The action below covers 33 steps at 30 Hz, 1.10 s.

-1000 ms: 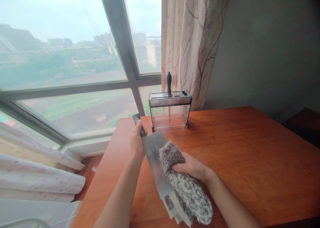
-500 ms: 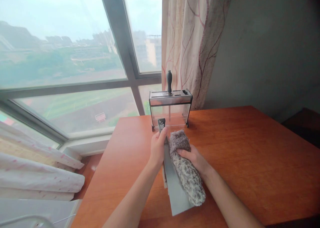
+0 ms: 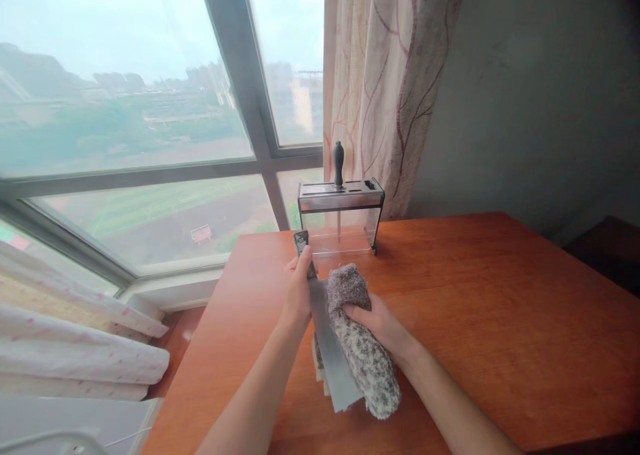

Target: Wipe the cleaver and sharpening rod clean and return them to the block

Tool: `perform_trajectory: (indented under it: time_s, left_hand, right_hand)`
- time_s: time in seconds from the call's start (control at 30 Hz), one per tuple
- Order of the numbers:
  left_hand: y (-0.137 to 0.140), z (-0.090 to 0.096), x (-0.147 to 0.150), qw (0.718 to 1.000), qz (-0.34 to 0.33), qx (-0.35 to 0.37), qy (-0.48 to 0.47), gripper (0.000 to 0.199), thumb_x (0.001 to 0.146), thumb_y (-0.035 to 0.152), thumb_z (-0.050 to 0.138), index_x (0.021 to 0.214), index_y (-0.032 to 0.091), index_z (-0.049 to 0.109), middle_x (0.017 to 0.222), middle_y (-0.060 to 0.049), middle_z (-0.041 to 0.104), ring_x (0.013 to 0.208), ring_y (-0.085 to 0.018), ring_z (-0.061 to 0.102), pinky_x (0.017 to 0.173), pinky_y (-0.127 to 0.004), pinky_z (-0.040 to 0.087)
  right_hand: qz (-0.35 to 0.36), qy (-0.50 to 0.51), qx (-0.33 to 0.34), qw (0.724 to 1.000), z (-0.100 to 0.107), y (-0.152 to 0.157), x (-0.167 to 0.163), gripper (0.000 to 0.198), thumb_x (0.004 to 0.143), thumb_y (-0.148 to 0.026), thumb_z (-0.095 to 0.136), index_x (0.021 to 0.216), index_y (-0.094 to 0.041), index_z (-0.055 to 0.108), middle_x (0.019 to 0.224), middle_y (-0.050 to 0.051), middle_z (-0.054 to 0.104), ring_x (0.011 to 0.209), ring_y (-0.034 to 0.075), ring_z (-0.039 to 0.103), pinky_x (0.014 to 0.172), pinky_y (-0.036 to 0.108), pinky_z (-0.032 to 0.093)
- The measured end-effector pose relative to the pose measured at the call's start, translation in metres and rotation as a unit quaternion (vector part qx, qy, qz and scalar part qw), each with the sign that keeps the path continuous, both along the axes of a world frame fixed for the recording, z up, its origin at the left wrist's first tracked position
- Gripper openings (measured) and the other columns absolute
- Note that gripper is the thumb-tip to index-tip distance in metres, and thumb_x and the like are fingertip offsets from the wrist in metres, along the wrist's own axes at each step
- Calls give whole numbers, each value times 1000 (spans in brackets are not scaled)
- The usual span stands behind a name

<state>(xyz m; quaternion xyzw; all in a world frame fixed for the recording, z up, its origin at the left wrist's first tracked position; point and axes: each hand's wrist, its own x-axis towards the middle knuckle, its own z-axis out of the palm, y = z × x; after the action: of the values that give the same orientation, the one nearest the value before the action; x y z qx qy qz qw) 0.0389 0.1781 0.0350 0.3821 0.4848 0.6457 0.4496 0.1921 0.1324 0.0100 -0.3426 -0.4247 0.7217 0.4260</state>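
A kitchen cleaver (image 3: 334, 362) slants over the table, its broad grey blade pointing down toward me. My left hand (image 3: 299, 288) is closed round its dark handle. In my right hand (image 3: 380, 325) is a fuzzy grey-and-white cloth (image 3: 367, 358), bunched along the right side of the blade with my thumb on top. More cloth shows beyond the blade's left edge, so it seems folded around behind. My right fingers are mostly hidden under the cloth.
At the far table edge stands a clear-sided knife holder (image 3: 340, 202) with a dark-handled sharpening rod (image 3: 339, 164) upright in it. The reddish-brown table (image 3: 490, 308) extends right. Beyond are a window and a patterned curtain (image 3: 390, 75); another curtain hangs lower left.
The cleaver and my left hand have shifted left, and the cloth with my right hand slightly left and down. The cloth now covers more of the blade's lower end.
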Motion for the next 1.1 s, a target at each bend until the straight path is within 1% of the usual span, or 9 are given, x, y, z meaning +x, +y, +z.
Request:
perform_trajectory:
  time_s: [0.13, 0.27, 0.4, 0.53, 0.67, 0.8, 0.97, 1.1]
  left_hand:
    - [4, 7, -11, 999, 47, 3, 10, 44, 81, 49, 58, 52, 17, 48, 51, 3, 44, 49, -10, 39, 49, -23, 31]
    - [8, 10, -23, 995, 102, -8, 12, 44, 80, 50, 57, 52, 18, 50, 50, 3, 44, 48, -10, 39, 48, -24, 31]
    - [9, 11, -25, 993, 120, -14, 8, 43, 79, 50, 58, 51, 18, 49, 49, 3, 42, 46, -10, 37, 47, -24, 31]
    - [6, 9, -16, 995, 98, -25, 3, 43, 79, 51, 57, 53, 18, 49, 49, 3, 42, 47, -10, 38, 47, -24, 30]
    - [2, 3, -6, 999, 43, -17, 4, 44, 81, 50, 57, 53, 18, 48, 52, 3, 44, 50, -10, 40, 51, -23, 32]
    - [-3, -5, 5, 1000, 0, -9, 0, 45, 82, 50, 57, 53, 17, 46, 52, 4, 41, 50, -9, 36, 50, -23, 30]
    - [-8, -12, 15, 999, -31, -25, -22, 43, 78, 52, 61, 56, 17, 47, 53, 4, 42, 49, -9, 36, 47, -23, 28]
    - [-7, -9, 13, 999, -43, -16, -10, 43, 76, 51, 63, 55, 16, 49, 52, 4, 44, 49, -9, 37, 47, -23, 28]
  right_hand:
    - [17, -10, 19, 1000, -2, -2, -2, 31, 72, -34, 76, 98, -17, 69, 92, 4, 71, 83, 20, 64, 79, 32, 47]
    - [48, -7, 21, 999, -3, -3, -5, 31, 72, -32, 76, 99, -17, 69, 92, 3, 71, 82, 19, 63, 79, 31, 47]
    - [58, -14, 25, 998, -3, -3, -4, 31, 71, -30, 76, 98, -17, 69, 91, 3, 70, 81, 18, 62, 78, 31, 47]
    - [50, -24, 25, 998, -3, -1, -1, 29, 71, -29, 75, 97, -17, 68, 90, 3, 70, 80, 18, 62, 77, 30, 47]
    - [30, -34, 20, 999, -3, 1, 0, 29, 73, -31, 74, 97, -17, 68, 89, 3, 70, 79, 18, 62, 75, 30, 47]
    - [16, -37, 29, 999, -2, 3, 3, 31, 73, -33, 73, 98, -16, 69, 91, 3, 71, 83, 19, 62, 78, 31, 47]
    - [-19, -38, 11, 999, -3, 4, 6, 33, 72, -35, 74, 98, -16, 68, 86, 4, 71, 78, 19, 62, 73, 30, 47]
    - [-40, -34, 9, 999, -2, 2, 1, 34, 71, -38, 75, 96, -16, 68, 86, 4, 70, 78, 19, 62, 73, 31, 47]
